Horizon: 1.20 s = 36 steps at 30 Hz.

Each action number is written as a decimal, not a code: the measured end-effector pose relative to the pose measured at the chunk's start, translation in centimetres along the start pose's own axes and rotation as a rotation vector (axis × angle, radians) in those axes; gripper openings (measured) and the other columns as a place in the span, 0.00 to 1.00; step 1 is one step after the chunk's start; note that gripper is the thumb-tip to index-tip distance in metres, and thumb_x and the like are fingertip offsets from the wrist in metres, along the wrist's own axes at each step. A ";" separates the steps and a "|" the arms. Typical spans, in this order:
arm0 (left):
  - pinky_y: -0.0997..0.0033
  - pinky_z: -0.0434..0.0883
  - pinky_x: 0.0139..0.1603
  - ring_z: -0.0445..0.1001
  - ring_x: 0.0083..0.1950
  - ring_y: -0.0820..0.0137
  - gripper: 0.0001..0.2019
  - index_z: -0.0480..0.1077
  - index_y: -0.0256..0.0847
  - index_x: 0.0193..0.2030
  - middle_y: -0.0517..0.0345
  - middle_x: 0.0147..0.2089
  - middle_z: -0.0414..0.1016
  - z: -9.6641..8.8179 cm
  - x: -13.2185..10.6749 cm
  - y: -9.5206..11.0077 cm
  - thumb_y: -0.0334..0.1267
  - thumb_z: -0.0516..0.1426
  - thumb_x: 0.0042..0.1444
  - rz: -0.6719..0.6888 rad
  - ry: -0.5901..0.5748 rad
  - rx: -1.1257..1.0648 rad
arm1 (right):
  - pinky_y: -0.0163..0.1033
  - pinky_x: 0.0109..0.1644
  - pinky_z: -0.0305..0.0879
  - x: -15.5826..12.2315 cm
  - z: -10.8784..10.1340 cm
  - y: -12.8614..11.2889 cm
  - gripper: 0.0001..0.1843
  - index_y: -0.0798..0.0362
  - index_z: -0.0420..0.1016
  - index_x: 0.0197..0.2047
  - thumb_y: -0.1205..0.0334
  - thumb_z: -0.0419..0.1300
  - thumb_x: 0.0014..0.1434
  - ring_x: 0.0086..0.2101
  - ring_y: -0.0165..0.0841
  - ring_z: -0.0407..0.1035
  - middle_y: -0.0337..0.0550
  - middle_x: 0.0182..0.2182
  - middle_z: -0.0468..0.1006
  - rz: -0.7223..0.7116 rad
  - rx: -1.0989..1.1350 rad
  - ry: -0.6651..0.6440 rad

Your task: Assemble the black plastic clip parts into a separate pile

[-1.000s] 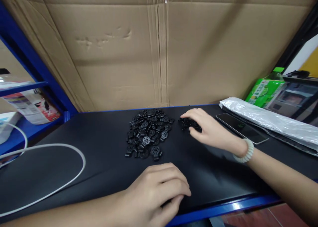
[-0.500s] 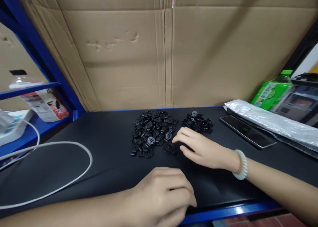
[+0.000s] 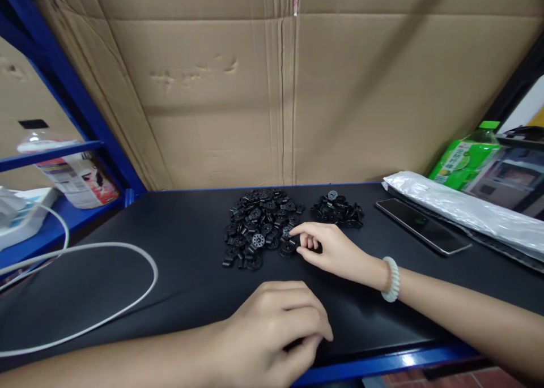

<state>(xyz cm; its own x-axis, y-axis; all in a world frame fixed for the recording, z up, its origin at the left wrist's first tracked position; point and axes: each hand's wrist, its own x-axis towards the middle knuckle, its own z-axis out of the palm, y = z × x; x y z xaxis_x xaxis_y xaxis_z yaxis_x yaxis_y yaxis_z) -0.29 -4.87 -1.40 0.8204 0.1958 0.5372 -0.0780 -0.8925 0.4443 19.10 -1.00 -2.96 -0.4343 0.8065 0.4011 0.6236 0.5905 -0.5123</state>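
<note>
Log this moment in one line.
right hand: fingertips on black part at big pile edge | left hand: curled at table front | small pile: apart

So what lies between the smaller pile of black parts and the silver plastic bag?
In the head view, a dark phone lies flat on the black table between the smaller pile and the silver bag.

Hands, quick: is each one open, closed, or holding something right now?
Left hand: curled shut at the table's front edge; contents hidden.
Right hand: thumb and forefinger pinch at a black part beside the large pile; firm grip cannot be told.
</note>
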 end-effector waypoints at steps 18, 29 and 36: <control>0.73 0.74 0.38 0.72 0.39 0.71 0.13 0.66 0.43 0.43 0.56 0.42 0.70 0.0 -0.1 -1.0 0.25 0.59 0.53 -0.442 0.645 -0.019 | 0.37 0.42 0.67 -0.2 -0.9 -1.4 0.14 0.54 0.70 0.42 0.67 0.66 0.51 0.35 0.29 0.69 0.38 0.34 0.73 0.286 0.838 0.038; 0.75 0.77 0.42 0.78 0.40 0.70 0.11 0.75 0.39 0.41 0.57 0.39 0.79 -0.4 0.1 -1.2 0.27 0.65 0.50 -0.424 0.548 -0.193 | 0.32 0.36 0.65 -1.3 -0.7 -2.9 0.18 0.53 0.63 0.35 0.71 0.69 0.46 0.30 0.25 0.69 0.34 0.30 0.73 0.397 1.126 -0.136; 0.73 0.73 0.34 0.74 0.30 0.72 0.09 0.75 0.37 0.37 0.57 0.33 0.77 -0.2 -0.1 -1.3 0.29 0.67 0.47 -0.370 0.419 -0.046 | 0.38 0.45 0.65 -1.4 -1.7 -3.9 0.19 0.55 0.67 0.47 0.74 0.58 0.50 0.39 0.30 0.70 0.42 0.37 0.75 0.475 1.270 -0.370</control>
<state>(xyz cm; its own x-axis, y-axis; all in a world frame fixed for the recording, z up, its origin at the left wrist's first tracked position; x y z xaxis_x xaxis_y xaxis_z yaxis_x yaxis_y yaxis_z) -0.41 -3.61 -1.90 0.5031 0.6455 0.5746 0.1401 -0.7170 0.6829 18.34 -4.51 -0.25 -0.6179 0.7770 -0.1205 -0.1612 -0.2751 -0.9478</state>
